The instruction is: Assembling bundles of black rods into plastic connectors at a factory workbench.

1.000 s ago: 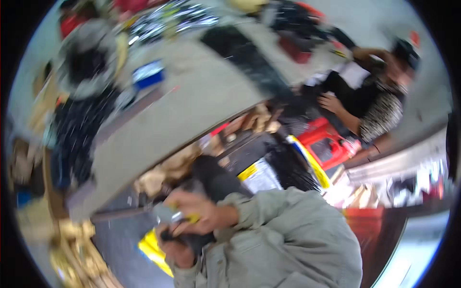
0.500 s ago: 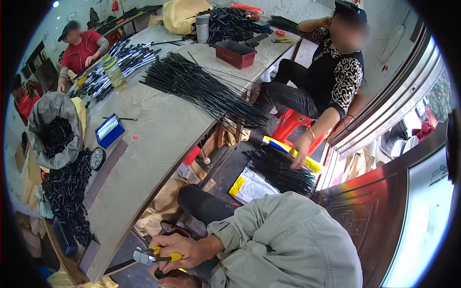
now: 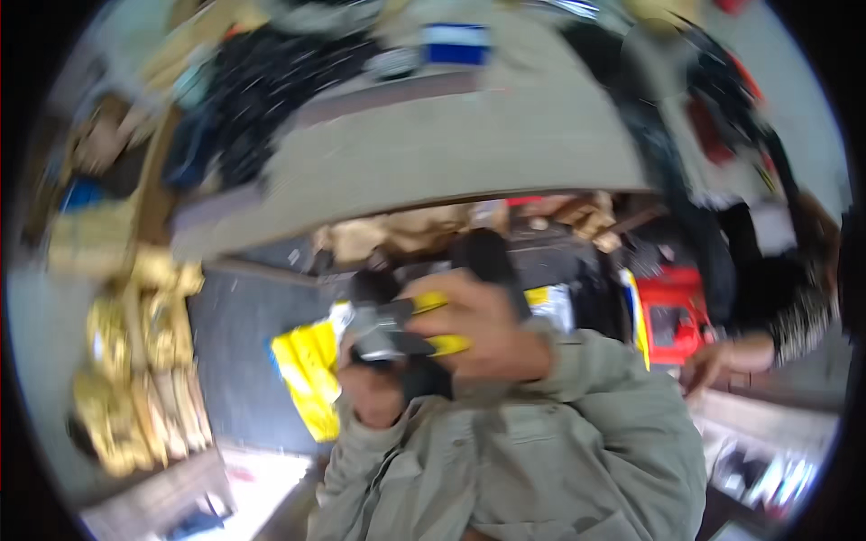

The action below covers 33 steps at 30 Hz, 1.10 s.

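Strong blur runs through the head view. My right hand [image 3: 496,329] is closed round the yellow handles of a pair of pliers [image 3: 448,344], whose silver jaws point to the left. Just below the jaws, my left hand [image 3: 372,397] is closed on a dark piece [image 3: 426,379] whose kind is too smeared to name. Both hands are close together in front of my chest, below the table's near edge. Whether the jaws touch the dark piece I cannot tell.
A grey worktable [image 3: 469,149] spans the far side, bearing a heap of small black parts [image 3: 262,99] and a blue box [image 3: 456,54]. A yellow bag [image 3: 307,374] lies on the floor at left. Another person's hand [image 3: 713,365] is near a red stool [image 3: 672,311] at right.
The view has swung left and down, bringing the floor and golden packages into sight. My hands now appear higher and nearer the middle, the right still gripping the pliers.
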Each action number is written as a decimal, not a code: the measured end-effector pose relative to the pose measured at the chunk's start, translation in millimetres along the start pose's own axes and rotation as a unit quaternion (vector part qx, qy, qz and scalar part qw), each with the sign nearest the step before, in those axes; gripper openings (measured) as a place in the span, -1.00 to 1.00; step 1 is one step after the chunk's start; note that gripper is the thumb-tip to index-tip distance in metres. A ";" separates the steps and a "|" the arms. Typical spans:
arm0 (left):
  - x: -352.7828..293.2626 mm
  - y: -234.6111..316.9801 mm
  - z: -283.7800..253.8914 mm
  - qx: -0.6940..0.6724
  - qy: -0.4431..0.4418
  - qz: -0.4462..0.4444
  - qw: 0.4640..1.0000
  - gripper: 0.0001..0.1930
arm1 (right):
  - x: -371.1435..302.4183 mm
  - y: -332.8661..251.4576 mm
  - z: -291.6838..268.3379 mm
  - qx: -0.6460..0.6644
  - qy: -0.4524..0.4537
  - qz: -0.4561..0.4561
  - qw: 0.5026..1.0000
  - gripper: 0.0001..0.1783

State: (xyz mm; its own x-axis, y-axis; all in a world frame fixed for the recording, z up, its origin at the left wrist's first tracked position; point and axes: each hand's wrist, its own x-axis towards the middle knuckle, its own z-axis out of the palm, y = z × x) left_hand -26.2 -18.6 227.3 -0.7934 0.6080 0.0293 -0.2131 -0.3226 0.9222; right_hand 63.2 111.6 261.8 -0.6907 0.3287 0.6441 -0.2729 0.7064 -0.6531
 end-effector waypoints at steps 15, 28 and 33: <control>17.3 25.3 -10.6 0.101 -0.141 0.120 0.978 -0.42 | 36.3 -18.4 -47.7 -0.362 -0.284 -0.080 0.884 -0.66; 15.0 26.5 -11.7 0.072 -0.139 0.061 0.986 -0.39 | 65.7 -38.0 -54.4 -0.506 -0.310 -0.163 0.788 -0.60; 12.8 26.0 -12.0 0.117 -0.125 0.099 0.980 -0.38 | 79.8 -36.2 -62.0 -0.450 -0.435 -0.155 0.764 -0.67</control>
State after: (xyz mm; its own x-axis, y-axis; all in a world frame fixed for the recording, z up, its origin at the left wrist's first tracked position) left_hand -48.7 -27.9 247.1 -0.6345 0.7191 0.2834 0.0907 -0.2949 0.9512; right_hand 59.5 151.2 361.5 -0.9770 -0.2065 -0.0529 -0.2131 0.9396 0.2678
